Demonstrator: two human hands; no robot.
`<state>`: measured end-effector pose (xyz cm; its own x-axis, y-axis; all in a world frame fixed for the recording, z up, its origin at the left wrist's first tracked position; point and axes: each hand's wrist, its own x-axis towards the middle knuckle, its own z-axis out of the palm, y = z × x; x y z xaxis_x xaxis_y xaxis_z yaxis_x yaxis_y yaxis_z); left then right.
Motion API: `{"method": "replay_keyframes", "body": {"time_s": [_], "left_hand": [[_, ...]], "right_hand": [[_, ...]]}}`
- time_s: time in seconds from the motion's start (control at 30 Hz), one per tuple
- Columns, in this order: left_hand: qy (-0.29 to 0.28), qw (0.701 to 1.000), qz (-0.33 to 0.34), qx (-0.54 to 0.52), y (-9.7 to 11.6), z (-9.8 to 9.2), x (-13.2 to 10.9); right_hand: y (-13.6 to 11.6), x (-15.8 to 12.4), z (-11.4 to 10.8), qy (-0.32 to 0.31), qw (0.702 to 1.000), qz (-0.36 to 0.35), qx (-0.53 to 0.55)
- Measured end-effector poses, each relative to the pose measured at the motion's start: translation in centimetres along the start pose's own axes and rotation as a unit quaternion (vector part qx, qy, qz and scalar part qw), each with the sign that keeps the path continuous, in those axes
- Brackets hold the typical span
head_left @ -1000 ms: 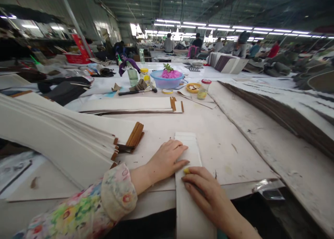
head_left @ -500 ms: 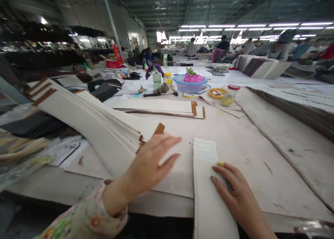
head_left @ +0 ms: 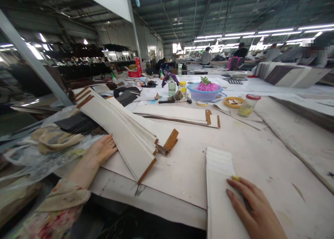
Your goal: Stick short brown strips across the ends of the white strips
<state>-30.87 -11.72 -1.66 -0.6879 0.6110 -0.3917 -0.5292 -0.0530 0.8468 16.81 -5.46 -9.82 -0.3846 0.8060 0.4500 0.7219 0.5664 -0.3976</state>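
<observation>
My left hand [head_left: 103,149] is at the left edge of a fanned stack of white strips with brown ends [head_left: 127,138]. Its fingers are stretched out, with the tips against that edge; whether any reach underneath I cannot tell. My right hand [head_left: 254,202] lies on a second stack of white strips [head_left: 220,183], whose far ends are stepped and whose near part extends past the table edge. Its fingers are spread, and one tip wears a yellow cover [head_left: 236,178]. Beyond the hands lies a third pile of white strips with brown ends [head_left: 177,113].
Across the table [head_left: 188,169] stand a blue basin [head_left: 205,94] with pink contents, a red-lidded jar [head_left: 249,105], a yellow dish [head_left: 234,102], a brush [head_left: 175,101] and a bottle [head_left: 172,87]. Plastic bags and cloth [head_left: 56,138] crowd the left; thick sheets [head_left: 300,127] lie right.
My left hand has moved left, from above the near end of the fanned stack to its left edge. My right hand stays on its strips. The view has shifted left.
</observation>
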Motion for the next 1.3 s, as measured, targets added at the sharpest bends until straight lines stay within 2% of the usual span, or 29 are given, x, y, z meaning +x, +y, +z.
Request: {"method": "replay_keyframes", "body": {"time_s": [0.13, 0.33, 0.5, 0.6, 0.67, 0.8, 0.93, 1.03, 1.1, 1.17, 1.23, 1.3], "left_hand": [[-0.066, 0.997, -0.036, 0.03, 1.1, 1.9, 0.4], [-0.146, 0.987, -0.022, 0.066, 2.8, 3.3, 0.3], [-0.165, 0.953, -0.05, 0.248, 0.7, 2.8, -0.5], [-0.194, 0.941, -0.076, 0.268, -1.2, 3.0, -0.6], [-0.202, 0.941, -0.06, 0.265, -1.9, 3.8, -0.2], [-0.171, 0.945, 0.047, 0.273, -2.1, 6.2, 1.2], [-0.156, 0.919, 0.079, 0.354, -2.0, 7.8, 2.0], [-0.154, 0.877, 0.115, 0.441, -2.5, 7.9, 1.0], [-0.224, 0.819, 0.123, 0.514, -3.1, 7.8, -0.3], [-0.329, 0.734, 0.104, 0.585, -3.8, 8.0, -1.6], [-0.389, 0.662, 0.112, 0.63, -4.5, 8.5, -2.5], [-0.399, 0.636, 0.153, 0.642, -5.0, 9.2, -2.6]], "right_hand": [[-0.3, 0.0, 0.0, -0.002, 1.0, 0.006, 0.005], [-0.7, -0.1, -0.1, 0.005, 1.0, 0.017, 0.016], [-0.9, 0.0, -0.3, -0.004, 1.0, 0.018, 0.024], [-1.1, 0.2, -0.5, -0.004, 0.999, 0.022, 0.026], [-1.3, 0.2, -0.5, -0.004, 0.999, 0.023, 0.024], [-1.6, 0.2, -0.7, -0.011, 0.999, 0.028, 0.027], [-1.8, 0.3, -0.8, -0.012, 0.999, 0.033, 0.031], [-2.1, 0.4, -0.9, -0.012, 0.999, 0.041, 0.032], [-2.3, 0.5, -1.0, -0.013, 0.998, 0.042, 0.035], [-2.6, 0.7, -1.2, -0.01, 0.998, 0.043, 0.037], [-2.8, 0.8, -1.3, -0.007, 0.998, 0.046, 0.039], [-3.0, 0.8, -1.5, -0.008, 0.998, 0.047, 0.039]]}}
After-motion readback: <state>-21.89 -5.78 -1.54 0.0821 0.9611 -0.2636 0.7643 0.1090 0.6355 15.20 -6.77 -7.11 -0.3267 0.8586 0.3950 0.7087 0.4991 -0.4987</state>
